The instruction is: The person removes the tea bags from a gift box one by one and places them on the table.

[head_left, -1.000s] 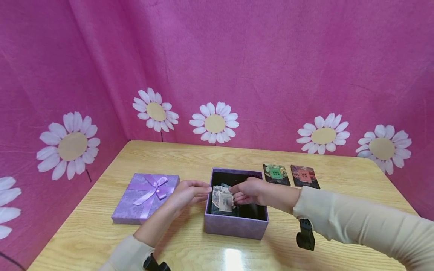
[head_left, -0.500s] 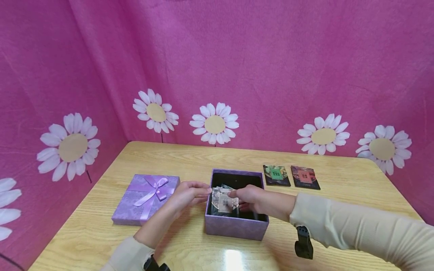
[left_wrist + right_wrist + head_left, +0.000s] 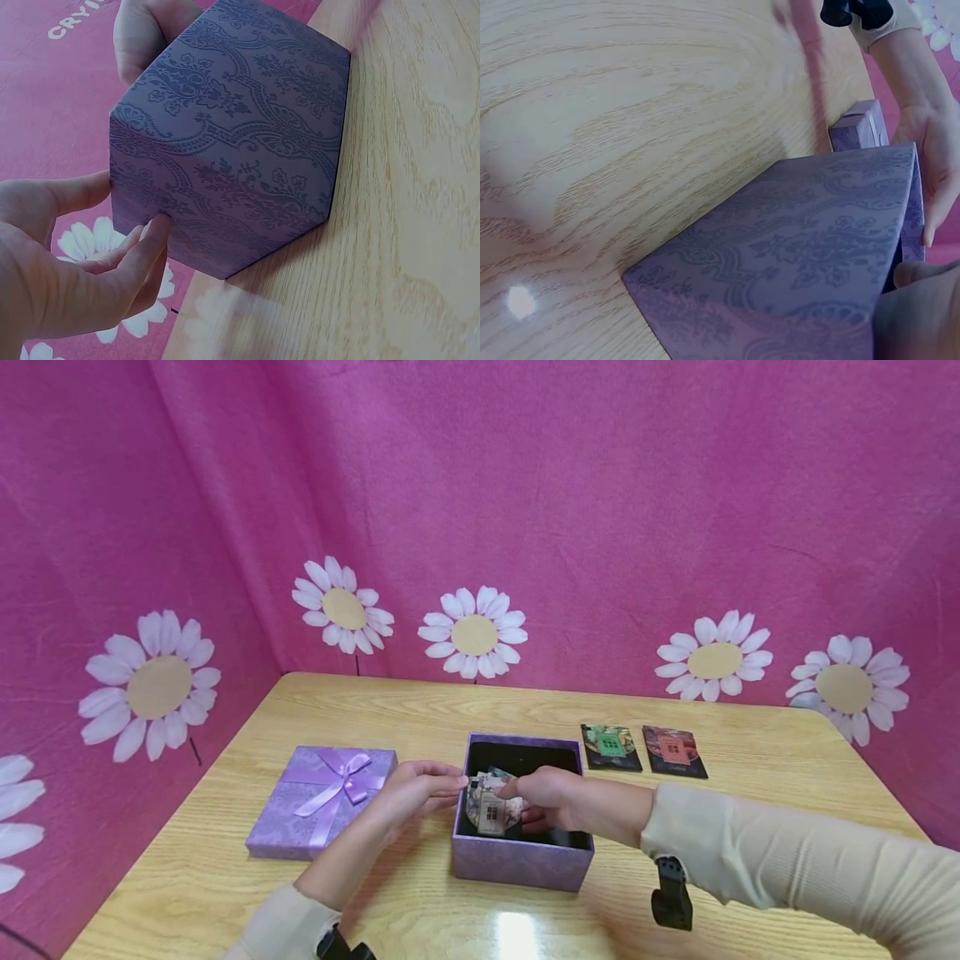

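Note:
A lidless purple gift box (image 3: 517,864) with a black inside stands mid-table. My right hand (image 3: 551,793) reaches into it and pinches a flat sachet (image 3: 491,815), light printed label facing up, at the box's left side. Another sachet shows partly behind it. In the right wrist view the box wall (image 3: 780,240) hides most of that hand. My left hand (image 3: 422,783) steadies the box from its left, and the left wrist view shows its fingertips (image 3: 159,223) lying against the patterned outer wall.
Left of the box lies its purple lid (image 3: 277,814) with a ribbon bow (image 3: 351,777). Two dark sachets, one with a green label (image 3: 611,744) and one with a red label (image 3: 676,750), lie flat behind and right of the box. A pink daisy-print curtain (image 3: 585,527) borders the table.
My right hand has shifted its hold on the sachet, thumb now over its right side. The sachet has tilted and moved slightly left inside the box. My left hand stays put.

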Demonstrator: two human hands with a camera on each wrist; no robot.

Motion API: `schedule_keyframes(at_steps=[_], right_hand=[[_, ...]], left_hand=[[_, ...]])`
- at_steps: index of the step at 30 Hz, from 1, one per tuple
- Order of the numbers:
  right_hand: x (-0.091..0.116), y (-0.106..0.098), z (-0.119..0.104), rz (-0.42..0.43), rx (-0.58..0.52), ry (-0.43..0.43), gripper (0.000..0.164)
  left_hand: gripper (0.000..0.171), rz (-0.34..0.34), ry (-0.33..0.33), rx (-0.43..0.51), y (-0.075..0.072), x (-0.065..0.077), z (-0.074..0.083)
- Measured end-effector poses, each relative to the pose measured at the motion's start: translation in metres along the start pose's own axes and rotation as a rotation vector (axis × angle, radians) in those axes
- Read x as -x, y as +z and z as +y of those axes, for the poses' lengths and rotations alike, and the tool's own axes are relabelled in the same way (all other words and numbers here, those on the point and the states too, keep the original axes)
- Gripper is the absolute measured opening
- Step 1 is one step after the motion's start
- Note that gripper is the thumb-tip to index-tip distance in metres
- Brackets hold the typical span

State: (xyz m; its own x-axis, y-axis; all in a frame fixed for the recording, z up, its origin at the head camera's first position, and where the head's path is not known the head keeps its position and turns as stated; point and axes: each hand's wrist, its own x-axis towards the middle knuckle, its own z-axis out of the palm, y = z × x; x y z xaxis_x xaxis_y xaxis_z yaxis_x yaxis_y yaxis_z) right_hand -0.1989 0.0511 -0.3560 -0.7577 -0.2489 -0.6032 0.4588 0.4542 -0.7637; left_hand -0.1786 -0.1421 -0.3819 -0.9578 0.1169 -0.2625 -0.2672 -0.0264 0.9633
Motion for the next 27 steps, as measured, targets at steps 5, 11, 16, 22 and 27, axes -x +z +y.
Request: schedule_keyframes(at_steps=[5, 11, 16, 22, 27], right_hand=[[0.0061, 0.0075, -0.0026, -0.001, 0.031, -0.024, 0.025], [0.0023, 0.0082, 0.0021, -0.05, 0.038, -0.047, 0.02], [0.0038, 0.0053, 0.0019, -0.068, 0.028, -0.055, 0.024], [0.0061, 0.0025, -0.0034, -0.063, 0.006, -0.063, 0.027], [0.0079, 0.0004, -0.0032, -0.07, -0.013, -0.085, 0.026]], left_hand=[[0.033, 0.006, -0.003, 0.003, -0.0002, -0.0001, -0.0003], [0.032, 0.007, -0.005, -0.005, -0.0004, -0.0009, -0.0008], [0.035, -0.006, 0.007, -0.014, -0.0013, 0.0013, -0.0003], [0.034, -0.004, 0.005, -0.021, -0.0022, 0.0006, 0.001], [0.033, 0.008, -0.008, -0.011, -0.0009, -0.0012, -0.0005]])
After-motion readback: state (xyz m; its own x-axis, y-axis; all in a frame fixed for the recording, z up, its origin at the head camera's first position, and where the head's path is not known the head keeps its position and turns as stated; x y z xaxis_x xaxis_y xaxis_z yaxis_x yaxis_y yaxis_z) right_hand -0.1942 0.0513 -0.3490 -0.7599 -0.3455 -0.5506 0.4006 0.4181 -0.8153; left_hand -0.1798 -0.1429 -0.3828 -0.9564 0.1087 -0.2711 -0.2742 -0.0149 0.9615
